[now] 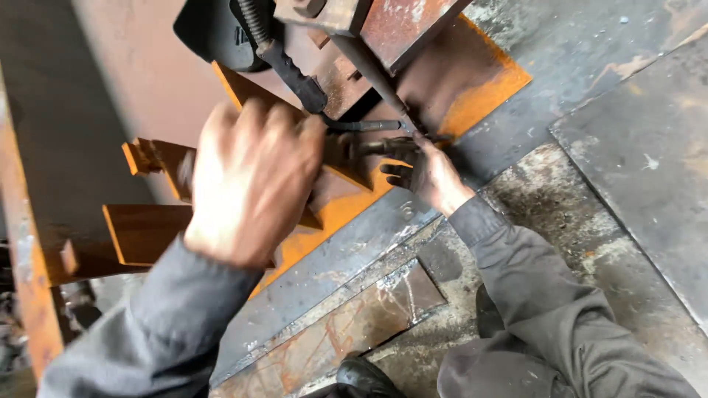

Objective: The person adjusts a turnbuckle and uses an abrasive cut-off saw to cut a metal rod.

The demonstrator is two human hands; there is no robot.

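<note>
My left hand (251, 184) is blurred and close to the camera, with curled fingers. Its fingertips reach the lower end of a black ribbed lever handle (295, 74) and a thin dark rod (365, 125). What lies under the palm is hidden. My right hand (431, 173), with blackened fingers, pinches a small dark metal piece (372, 147) beside a slanted steel bar (376, 77) of a rusty machine. Both hands rest over an orange rusted plate (479, 81). Grey sleeves cover both arms.
Orange rusty brackets (144, 232) jut out at the left beside a rusty upright beam (29, 295). Grey steel sheets (634, 147) cover the floor at the right. A rusty flat strip (346, 332) lies near my black boot (365, 376). A coiled spring (251, 18) sits above the handle.
</note>
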